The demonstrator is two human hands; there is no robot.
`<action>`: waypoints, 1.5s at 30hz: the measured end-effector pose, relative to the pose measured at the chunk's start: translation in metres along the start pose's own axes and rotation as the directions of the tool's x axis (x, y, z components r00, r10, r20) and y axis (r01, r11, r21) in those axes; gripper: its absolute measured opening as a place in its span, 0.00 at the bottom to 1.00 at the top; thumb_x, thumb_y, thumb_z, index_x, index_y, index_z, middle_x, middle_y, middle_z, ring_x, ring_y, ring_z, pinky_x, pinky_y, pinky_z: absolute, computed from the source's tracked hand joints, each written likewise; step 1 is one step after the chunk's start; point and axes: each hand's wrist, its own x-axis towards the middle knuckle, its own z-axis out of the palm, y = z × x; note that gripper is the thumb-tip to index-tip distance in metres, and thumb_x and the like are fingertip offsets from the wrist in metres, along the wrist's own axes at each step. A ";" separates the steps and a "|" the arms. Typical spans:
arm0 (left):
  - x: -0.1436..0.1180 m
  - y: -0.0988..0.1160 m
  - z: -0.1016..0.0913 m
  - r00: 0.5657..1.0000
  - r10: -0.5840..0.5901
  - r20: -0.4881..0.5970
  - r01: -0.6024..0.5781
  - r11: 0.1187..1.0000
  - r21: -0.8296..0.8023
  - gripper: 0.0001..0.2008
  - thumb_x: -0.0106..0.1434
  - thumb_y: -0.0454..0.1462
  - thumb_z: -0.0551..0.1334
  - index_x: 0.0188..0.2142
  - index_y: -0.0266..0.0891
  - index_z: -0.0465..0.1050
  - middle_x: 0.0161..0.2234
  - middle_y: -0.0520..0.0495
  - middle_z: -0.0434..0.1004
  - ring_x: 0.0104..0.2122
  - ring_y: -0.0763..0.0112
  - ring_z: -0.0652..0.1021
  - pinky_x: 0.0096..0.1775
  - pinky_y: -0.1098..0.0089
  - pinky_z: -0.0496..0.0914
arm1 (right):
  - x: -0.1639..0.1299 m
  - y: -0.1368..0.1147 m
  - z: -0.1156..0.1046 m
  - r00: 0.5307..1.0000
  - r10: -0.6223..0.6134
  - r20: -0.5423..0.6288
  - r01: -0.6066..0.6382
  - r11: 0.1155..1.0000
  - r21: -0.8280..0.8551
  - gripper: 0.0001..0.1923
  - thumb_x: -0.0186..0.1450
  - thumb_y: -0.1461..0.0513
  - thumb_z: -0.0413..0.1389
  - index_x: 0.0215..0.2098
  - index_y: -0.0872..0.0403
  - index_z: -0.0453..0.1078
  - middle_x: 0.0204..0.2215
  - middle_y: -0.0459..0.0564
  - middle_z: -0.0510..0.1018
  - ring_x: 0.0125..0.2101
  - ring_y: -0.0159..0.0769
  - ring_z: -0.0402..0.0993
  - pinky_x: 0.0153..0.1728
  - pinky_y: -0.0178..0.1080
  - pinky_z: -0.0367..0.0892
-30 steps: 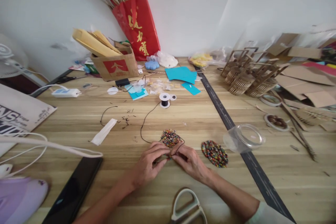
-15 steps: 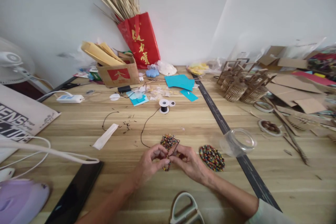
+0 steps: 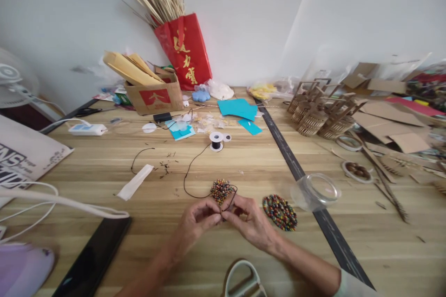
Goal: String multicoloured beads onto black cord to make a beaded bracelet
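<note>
My left hand (image 3: 197,222) and my right hand (image 3: 251,222) meet fingertip to fingertip low in the middle of the wooden table (image 3: 244,167). Between the pinched fingers runs a thin black cord (image 3: 190,171), which loops back across the table to a small white spool (image 3: 216,140). A round patch of many-coloured beads (image 3: 220,190) hangs on the cord just beyond my fingers. A second, flat beaded disc (image 3: 279,212) lies on the table to the right of my right hand.
Scissors handles (image 3: 244,280) lie near the front edge. A black tablet (image 3: 94,260) and white cables (image 3: 62,199) are at the left; a clear lid (image 3: 318,190) at the right. Cardboard box (image 3: 153,95), red bag (image 3: 184,53), blue paper (image 3: 239,109) and wooden baskets (image 3: 318,111) crowd the back.
My hands have stayed pinched together on the cord and shifted slightly; the beaded patch sits a little closer to my fingertips. The view has tilted a little.
</note>
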 end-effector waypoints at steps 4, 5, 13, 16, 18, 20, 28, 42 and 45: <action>-0.003 -0.009 0.002 0.999 -0.024 -0.045 0.026 0.999 0.037 0.12 0.54 0.42 0.68 0.28 0.35 0.72 0.25 0.50 0.73 0.28 0.73 0.73 0.33 0.72 0.68 | -0.004 0.009 0.007 0.999 0.045 0.003 -0.045 0.997 0.066 0.10 0.65 0.57 0.56 0.32 0.56 0.71 0.25 0.47 0.76 0.25 0.30 0.71 0.27 0.32 0.65; -0.003 -0.012 0.002 0.997 -0.038 -0.066 0.041 0.998 0.048 0.12 0.54 0.42 0.68 0.29 0.35 0.71 0.25 0.51 0.73 0.28 0.73 0.73 0.33 0.72 0.68 | -0.004 0.012 0.009 0.997 0.071 0.008 -0.072 0.992 0.104 0.11 0.65 0.56 0.56 0.32 0.56 0.71 0.25 0.47 0.76 0.25 0.30 0.72 0.27 0.32 0.65; 0.003 -0.027 -0.001 0.991 -0.090 -0.104 0.100 0.989 0.105 0.11 0.50 0.39 0.69 0.28 0.35 0.71 0.24 0.51 0.72 0.26 0.73 0.72 0.31 0.73 0.67 | -0.001 0.039 0.017 0.981 0.192 -0.026 -0.175 0.936 0.307 0.18 0.59 0.49 0.61 0.31 0.56 0.69 0.22 0.44 0.71 0.23 0.28 0.66 0.25 0.31 0.62; 0.004 -0.030 -0.001 0.992 -0.072 -0.101 0.085 0.987 0.136 0.09 0.49 0.37 0.68 0.27 0.36 0.70 0.22 0.53 0.71 0.25 0.75 0.70 0.29 0.75 0.65 | -0.002 0.045 0.020 0.974 0.226 -0.011 -0.208 0.915 0.344 0.19 0.58 0.48 0.62 0.30 0.56 0.69 0.21 0.42 0.69 0.20 0.26 0.62 0.21 0.30 0.58; 0.004 -0.033 -0.001 0.992 -0.064 -0.106 0.079 0.985 0.153 0.08 0.49 0.35 0.67 0.26 0.36 0.69 0.21 0.54 0.70 0.24 0.75 0.69 0.27 0.75 0.63 | -0.002 0.048 0.022 0.972 0.235 -0.005 -0.218 0.912 0.349 0.19 0.58 0.48 0.61 0.30 0.56 0.69 0.20 0.42 0.68 0.20 0.25 0.61 0.21 0.30 0.57; 0.005 -0.035 0.000 0.992 -0.055 -0.110 0.073 0.982 0.172 0.07 0.49 0.35 0.66 0.25 0.36 0.68 0.20 0.55 0.67 0.22 0.76 0.67 0.26 0.76 0.62 | -0.004 0.051 0.024 0.971 0.238 -0.009 -0.221 0.915 0.337 0.18 0.59 0.49 0.61 0.31 0.56 0.69 0.20 0.42 0.68 0.20 0.26 0.61 0.21 0.30 0.57; 0.006 -0.037 -0.001 0.993 -0.061 -0.103 0.081 0.975 0.208 0.07 0.51 0.35 0.65 0.25 0.36 0.68 0.20 0.55 0.65 0.23 0.76 0.66 0.26 0.76 0.61 | -0.006 0.054 0.025 0.993 0.108 -0.054 -0.100 0.986 0.136 0.14 0.64 0.53 0.57 0.31 0.56 0.70 0.21 0.44 0.69 0.21 0.28 0.63 0.22 0.31 0.59; 0.009 -0.045 0.003 0.989 0.018 -0.150 0.021 0.968 0.249 0.07 0.54 0.38 0.63 0.26 0.36 0.69 0.20 0.54 0.66 0.22 0.76 0.67 0.26 0.76 0.62 | -0.005 0.056 0.026 0.990 -0.076 -0.116 0.073 0.997 -0.026 0.12 0.67 0.56 0.53 0.34 0.55 0.71 0.27 0.49 0.75 0.28 0.33 0.71 0.27 0.33 0.65; 0.008 -0.042 0.003 0.986 0.058 -0.155 -0.007 0.951 0.311 0.04 0.54 0.35 0.62 0.26 0.36 0.70 0.21 0.54 0.67 0.22 0.75 0.67 0.26 0.76 0.62 | -0.005 0.056 0.026 0.992 -0.059 -0.112 0.056 0.998 -0.028 0.13 0.68 0.55 0.53 0.33 0.55 0.71 0.26 0.49 0.74 0.26 0.32 0.69 0.27 0.33 0.64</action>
